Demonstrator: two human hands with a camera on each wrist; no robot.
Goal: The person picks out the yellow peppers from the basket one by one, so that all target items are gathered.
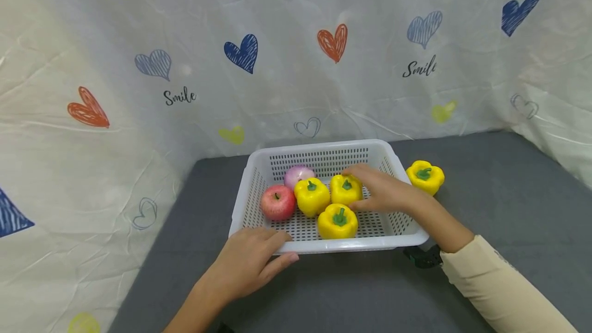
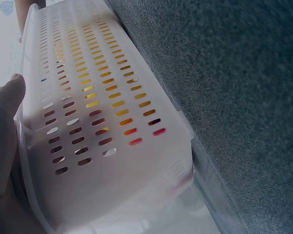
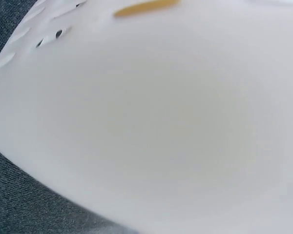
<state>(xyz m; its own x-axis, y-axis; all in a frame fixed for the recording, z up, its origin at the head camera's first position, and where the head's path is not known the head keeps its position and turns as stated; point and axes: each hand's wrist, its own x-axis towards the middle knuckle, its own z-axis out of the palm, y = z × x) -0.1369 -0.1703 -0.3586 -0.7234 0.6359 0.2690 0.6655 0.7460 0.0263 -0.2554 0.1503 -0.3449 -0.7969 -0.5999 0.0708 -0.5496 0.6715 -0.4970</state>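
Observation:
A white plastic basket (image 1: 328, 246) with slotted walls holds a red apple (image 1: 278, 203), a purple onion (image 1: 298, 174) and several yellow bell peppers (image 1: 312, 197). My left hand (image 1: 252, 261) grips the basket's near rim at the left corner, its thumb on the outer side. Reaching over the right wall, my right hand (image 1: 380, 189) holds the back right yellow bell pepper (image 1: 346, 189) inside, fingers behind it and thumb at its front. In the left wrist view, yellow and red show through the slots of the basket wall (image 2: 112, 170). Blurred basket wall (image 3: 151, 122) fills most of the right wrist view.
Another yellow bell pepper (image 1: 425, 177) sits on the dark grey tabletop (image 1: 499, 204), outside the basket to the right. A pale curtain (image 1: 287, 96) printed with hearts hangs behind and along the left side. A dark strap (image 1: 423, 257) shows below my right wrist.

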